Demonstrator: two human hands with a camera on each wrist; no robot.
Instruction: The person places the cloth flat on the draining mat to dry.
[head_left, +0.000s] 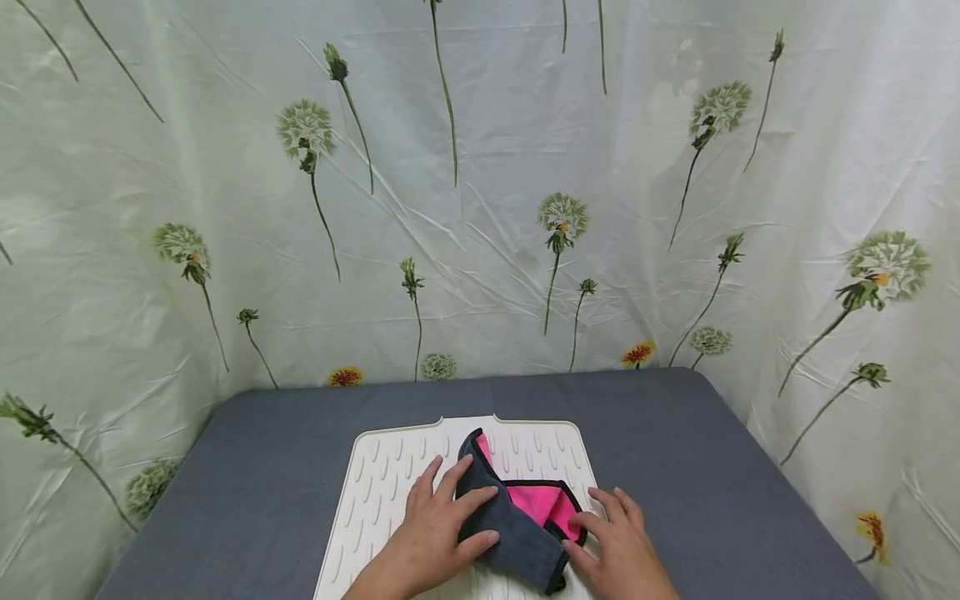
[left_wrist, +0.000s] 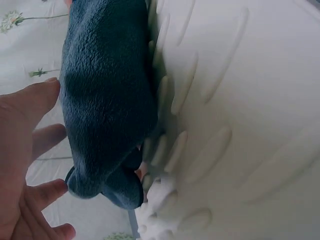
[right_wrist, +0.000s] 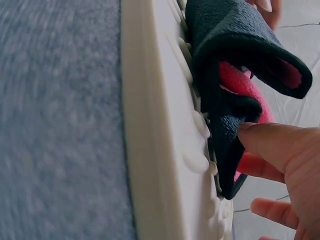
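A two-sided cleaning cloth (head_left: 510, 533), dark grey-blue outside and bright pink inside with black edging, lies crumpled and partly folded on a white ridged mat (head_left: 375, 483). My left hand (head_left: 438, 521) rests against the cloth's left part, fingers spread and loosely bent. In the left wrist view its thumb and fingertips touch the dark fabric (left_wrist: 107, 85). At the cloth's right corner, my right hand (head_left: 618, 550) pinches the edge between thumb and index finger. The right wrist view shows that thumb on the dark side of the cloth (right_wrist: 227, 117), its other fingers apart.
The mat lies on a table with a dark grey cover (head_left: 660, 450), which extends on both sides of it. The mat's raised rim (right_wrist: 150, 120) shows in the right wrist view. Behind hangs a pale curtain (head_left: 480, 233) with a dandelion print.
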